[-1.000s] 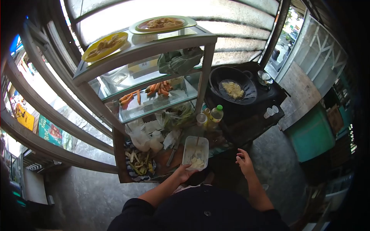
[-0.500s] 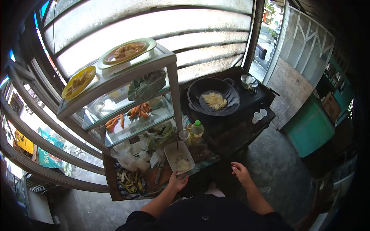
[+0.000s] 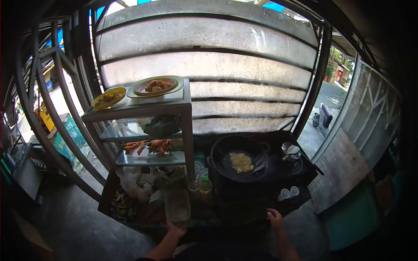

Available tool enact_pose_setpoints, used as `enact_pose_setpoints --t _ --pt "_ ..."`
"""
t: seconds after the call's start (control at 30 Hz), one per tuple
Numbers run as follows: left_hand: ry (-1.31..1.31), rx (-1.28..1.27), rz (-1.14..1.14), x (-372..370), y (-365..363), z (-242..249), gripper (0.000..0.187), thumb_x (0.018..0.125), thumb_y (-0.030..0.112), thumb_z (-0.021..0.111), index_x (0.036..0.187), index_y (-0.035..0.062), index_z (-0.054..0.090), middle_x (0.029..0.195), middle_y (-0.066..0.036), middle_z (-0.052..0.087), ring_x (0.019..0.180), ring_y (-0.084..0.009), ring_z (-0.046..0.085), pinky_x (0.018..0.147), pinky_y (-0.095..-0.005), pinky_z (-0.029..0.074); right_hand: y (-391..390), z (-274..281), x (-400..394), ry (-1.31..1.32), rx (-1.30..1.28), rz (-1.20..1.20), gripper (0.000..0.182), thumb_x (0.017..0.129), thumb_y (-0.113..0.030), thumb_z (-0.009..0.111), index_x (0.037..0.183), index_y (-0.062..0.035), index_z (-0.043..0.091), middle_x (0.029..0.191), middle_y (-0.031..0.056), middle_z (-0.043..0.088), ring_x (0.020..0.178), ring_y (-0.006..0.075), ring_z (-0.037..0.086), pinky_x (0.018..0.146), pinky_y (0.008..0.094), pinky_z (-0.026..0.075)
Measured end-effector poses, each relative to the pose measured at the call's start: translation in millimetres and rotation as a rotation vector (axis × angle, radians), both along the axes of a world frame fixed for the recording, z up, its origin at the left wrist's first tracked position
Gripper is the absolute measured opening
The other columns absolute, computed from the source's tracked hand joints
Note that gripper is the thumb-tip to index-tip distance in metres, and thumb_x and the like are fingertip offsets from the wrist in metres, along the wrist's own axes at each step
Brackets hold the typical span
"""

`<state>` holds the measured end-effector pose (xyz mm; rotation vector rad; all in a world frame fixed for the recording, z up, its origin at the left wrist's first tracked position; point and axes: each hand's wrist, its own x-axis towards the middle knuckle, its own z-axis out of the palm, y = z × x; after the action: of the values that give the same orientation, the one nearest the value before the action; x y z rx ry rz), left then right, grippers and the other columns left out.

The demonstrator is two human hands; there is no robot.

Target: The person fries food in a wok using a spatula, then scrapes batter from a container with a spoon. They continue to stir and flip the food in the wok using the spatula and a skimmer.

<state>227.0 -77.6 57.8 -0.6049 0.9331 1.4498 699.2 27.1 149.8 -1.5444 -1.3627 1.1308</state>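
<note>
My left hand (image 3: 176,228) grips the near end of a pale rectangular plastic container (image 3: 177,208) at the counter's front edge. Its contents are too dark to make out. My right hand (image 3: 274,217) hangs in front of the counter, fingers curled in, with nothing visible in them. Beyond it, a black wok (image 3: 222,167) on the stove holds a yellowish frying mass (image 3: 241,162); a utensil seems to lie at the wok's right side. Behind the container stand a green-capped bottle (image 3: 205,185) and a clear cup (image 3: 193,185).
A glass display case (image 3: 186,126) bears two plates of food (image 3: 109,98) (image 3: 157,86) and holds orange items (image 3: 160,146). Plastic bags (image 3: 135,185) and scraps (image 3: 124,205) lie at left. Two white cups (image 3: 284,194) stand right, below a metal-lidded container (image 3: 291,150).
The view has tilted up and turned, so the counter and hands sit lower in it. My left hand remains at the container. My right hand's fingers look more curled.
</note>
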Motion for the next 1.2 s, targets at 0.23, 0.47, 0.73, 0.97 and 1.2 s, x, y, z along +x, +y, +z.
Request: enact_pose_setpoints --t 0.23,0.47,0.73,0.97,1.2 --pt "0.023 -0.037 0.116 37.3 -3.4 23.8 0.060 0.082 0.059 0.041 0.126 0.0179 0.039 0.125 -0.007 0.045 0.092 -0.0301 0.052 0.070 -0.0408 0.043 20.9 -28.5 3.7 0.061 -0.243 0.061 0.028 0.085 -0.018 0.056 0.108 -0.0021 0.061 0.088 0.0062 0.061 0.074 0.0117 0.058 0.064 0.0268 0.048" --pt "0.000 -0.118 -0.081 40.3 -21.4 -8.1 0.043 0.090 0.044 0.034 0.120 0.0149 0.043 0.120 -0.008 0.049 0.087 -0.0295 0.052 0.068 -0.0416 0.043 44.8 20.0 -61.5 0.101 -0.100 0.163 0.025 0.086 -0.016 0.056 0.107 -0.0029 0.061 0.087 0.0037 0.062 0.076 0.0106 0.057 0.068 0.0257 0.047" --pt "0.027 0.005 0.004 63.1 31.5 34.1 0.032 0.087 0.041 0.037 0.079 0.0173 0.056 0.074 -0.001 0.055 0.073 -0.0205 0.053 0.059 -0.0335 0.039 85.0 16.5 38.1 0.102 0.040 -0.039 0.021 0.086 -0.015 0.055 0.103 -0.0073 0.063 0.087 -0.0005 0.062 0.072 0.0070 0.056 0.061 0.0224 0.043" --pt "0.068 0.032 0.273 163.1 35.0 25.6 0.035 0.089 0.044 0.035 0.084 0.0154 0.056 0.077 0.001 0.056 0.072 -0.0176 0.053 0.058 -0.0302 0.036 208.1 36.2 210.2 -0.573 0.430 -0.226 0.026 0.077 -0.010 0.059 0.103 -0.0069 0.059 0.101 0.0112 0.054 0.094 0.0259 0.055 0.082 0.0364 0.045" --pt "-0.086 -0.048 0.213 291.2 73.3 19.4 0.027 0.088 0.039 0.040 0.089 0.0170 0.056 0.082 0.003 0.056 0.071 -0.0155 0.052 0.056 -0.0291 0.033 297.0 51.1 304.2 -1.303 0.017 -0.253 0.074 0.069 -0.019 0.069 0.134 -0.0212 0.031 0.135 0.0135 0.030 0.123 0.0361 0.032 0.091 0.0565 0.036"
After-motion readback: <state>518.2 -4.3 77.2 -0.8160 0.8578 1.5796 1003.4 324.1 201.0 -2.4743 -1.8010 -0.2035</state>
